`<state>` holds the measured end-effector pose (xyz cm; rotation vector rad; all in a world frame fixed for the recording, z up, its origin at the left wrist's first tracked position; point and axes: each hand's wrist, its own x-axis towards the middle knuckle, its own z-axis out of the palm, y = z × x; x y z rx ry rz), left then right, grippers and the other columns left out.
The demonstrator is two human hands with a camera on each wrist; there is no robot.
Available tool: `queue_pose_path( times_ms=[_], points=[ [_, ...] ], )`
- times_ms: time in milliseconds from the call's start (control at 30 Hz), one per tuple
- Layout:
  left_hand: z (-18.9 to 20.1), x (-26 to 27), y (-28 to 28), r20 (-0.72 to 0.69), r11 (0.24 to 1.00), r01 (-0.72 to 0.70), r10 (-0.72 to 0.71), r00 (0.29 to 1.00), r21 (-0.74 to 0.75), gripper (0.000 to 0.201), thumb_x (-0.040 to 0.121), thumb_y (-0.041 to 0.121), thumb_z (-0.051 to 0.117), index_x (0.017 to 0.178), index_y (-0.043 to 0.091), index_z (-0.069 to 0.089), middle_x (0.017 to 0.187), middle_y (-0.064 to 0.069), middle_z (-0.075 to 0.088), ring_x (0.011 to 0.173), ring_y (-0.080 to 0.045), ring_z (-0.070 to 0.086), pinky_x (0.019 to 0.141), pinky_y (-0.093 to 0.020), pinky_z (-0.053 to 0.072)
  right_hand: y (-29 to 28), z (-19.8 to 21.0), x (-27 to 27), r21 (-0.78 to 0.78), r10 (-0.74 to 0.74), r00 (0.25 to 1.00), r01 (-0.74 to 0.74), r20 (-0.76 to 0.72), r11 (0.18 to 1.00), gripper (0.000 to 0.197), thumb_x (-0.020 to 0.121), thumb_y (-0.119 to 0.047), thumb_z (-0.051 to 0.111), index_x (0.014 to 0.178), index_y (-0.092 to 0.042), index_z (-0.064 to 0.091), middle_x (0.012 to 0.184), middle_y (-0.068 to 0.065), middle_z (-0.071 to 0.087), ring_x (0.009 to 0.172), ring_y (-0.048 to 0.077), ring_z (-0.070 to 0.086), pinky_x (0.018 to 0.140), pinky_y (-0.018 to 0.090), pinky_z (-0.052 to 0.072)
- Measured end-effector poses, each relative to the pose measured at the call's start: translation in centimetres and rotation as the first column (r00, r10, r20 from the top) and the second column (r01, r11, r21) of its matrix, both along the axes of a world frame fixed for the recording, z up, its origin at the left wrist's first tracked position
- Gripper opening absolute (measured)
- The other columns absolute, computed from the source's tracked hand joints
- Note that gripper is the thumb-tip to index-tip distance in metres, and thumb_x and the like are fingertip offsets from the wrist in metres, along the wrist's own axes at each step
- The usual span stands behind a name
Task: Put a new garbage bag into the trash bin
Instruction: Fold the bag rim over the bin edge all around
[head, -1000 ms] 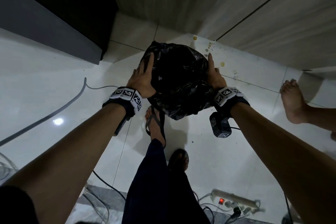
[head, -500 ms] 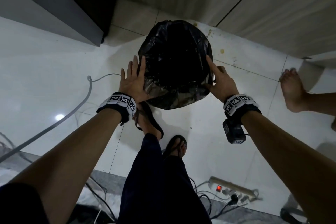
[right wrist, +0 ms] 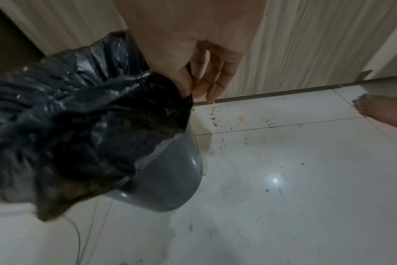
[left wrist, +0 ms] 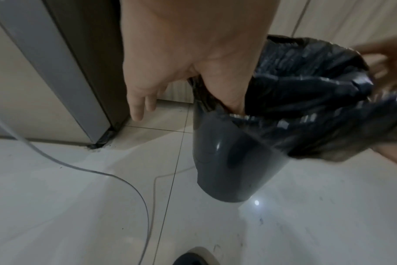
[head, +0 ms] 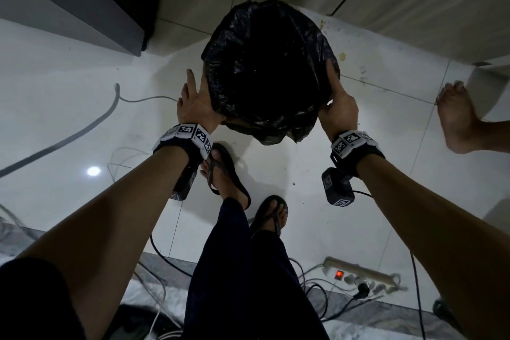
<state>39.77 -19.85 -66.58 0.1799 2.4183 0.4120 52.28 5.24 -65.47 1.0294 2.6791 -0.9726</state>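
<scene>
A black garbage bag (head: 270,63) lines the round grey trash bin (left wrist: 229,161) on the white tile floor, its edge folded out over the rim. My left hand (head: 196,102) is at the bin's left rim. In the left wrist view its thumb is tucked into the bag (left wrist: 306,89) at the rim, and its straight fingers (left wrist: 136,107) point down, clear of the bin. My right hand (head: 336,102) is at the right rim. In the right wrist view it (right wrist: 193,89) pinches the bag's edge (right wrist: 79,107), which hangs over the bin's wall (right wrist: 170,179).
A grey cabinet (head: 82,8) stands at the left and a wood-panel wall behind the bin. Another person's bare foot (head: 458,119) is at the right. My sandalled feet (head: 223,174) stand just before the bin. Cables and a power strip (head: 358,276) lie near me.
Both hands have slid down from the bag's sides to the rim's near part. The bag's mouth now spreads wider over the bin, and my right hand has gone from flat to pinching the edge.
</scene>
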Motion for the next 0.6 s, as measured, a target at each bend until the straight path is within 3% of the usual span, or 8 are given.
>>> queue_pose_path(
  times_ms=[100,167,233,300,466,600],
  points=[
    [0.7,-1.1,-0.1,0.083,0.995,-0.1,0.102,0.991,-0.031,0.111,0.072,0.037,0.077,0.152,0.025,0.001,0.161,-0.013,0.003,0.146,-0.037,0.013,0.116,-0.052,0.022,1.2,0.6,-0.4,-0.015,-0.137,0.989,0.138,0.059,0.99,0.073,0.088,-0.008,0.05,0.151,-0.035,0.026,0.083,0.005,0.065,0.074,0.023,0.059,0.066,0.031,0.047],
    [1.8,-1.9,0.0,0.124,0.991,-0.135,0.135,0.983,-0.011,0.113,0.071,0.031,0.077,0.152,0.023,-0.001,0.16,-0.014,0.005,0.146,-0.036,0.013,0.116,-0.053,0.022,2.1,1.0,-0.9,-0.076,-0.21,0.968,0.221,0.135,0.972,0.068,0.09,-0.011,0.052,0.151,-0.03,0.029,0.1,0.008,0.07,0.093,0.026,0.064,0.078,0.032,0.048],
    [3.3,-2.5,0.4,0.16,0.99,-0.127,0.116,0.98,0.057,0.121,0.068,0.027,0.078,0.151,0.024,-0.01,0.16,-0.015,0.0,0.147,-0.036,0.009,0.117,-0.054,0.019,2.7,1.6,-1.7,-0.103,-0.248,0.956,0.266,0.156,0.958,0.068,0.088,-0.007,0.05,0.15,-0.027,0.032,0.125,0.011,0.061,0.115,0.029,0.058,0.09,0.034,0.048],
    [4.8,-3.4,1.0,0.174,0.99,-0.079,0.058,0.983,0.116,0.126,0.067,0.029,0.078,0.148,0.029,-0.019,0.161,-0.013,-0.007,0.148,-0.034,0.004,0.119,-0.055,0.013,2.8,2.5,-3.2,-0.084,-0.266,0.96,0.273,0.091,0.958,0.063,0.088,-0.008,0.047,0.149,-0.023,0.036,0.136,0.014,0.052,0.125,0.033,0.05,0.101,0.041,0.046],
    [6.2,-6.7,4.2,-0.003,0.968,0.193,-0.195,0.981,0.157,0.111,0.071,0.039,0.071,0.151,0.03,-0.006,0.162,-0.006,-0.003,0.149,-0.027,0.004,0.121,-0.051,0.008,1.3,3.8,-8.0,0.022,0.015,1.0,-0.015,-0.002,1.0,0.063,0.09,-0.019,0.052,0.15,-0.021,0.032,0.144,0.018,0.043,0.129,0.04,0.041,0.102,0.049,0.041],
    [4.6,-9.4,8.2,-0.135,0.899,0.377,-0.355,0.925,0.221,0.098,0.077,0.036,0.066,0.152,0.03,0.004,0.162,-0.004,0.008,0.148,-0.024,0.012,0.122,-0.043,0.014,0.5,2.0,-10.8,0.058,0.212,0.976,-0.215,0.055,0.975,0.07,0.092,-0.037,0.055,0.154,-0.025,0.023,0.158,0.012,0.029,0.143,0.04,0.025,0.115,0.054,0.028]
  ],
)
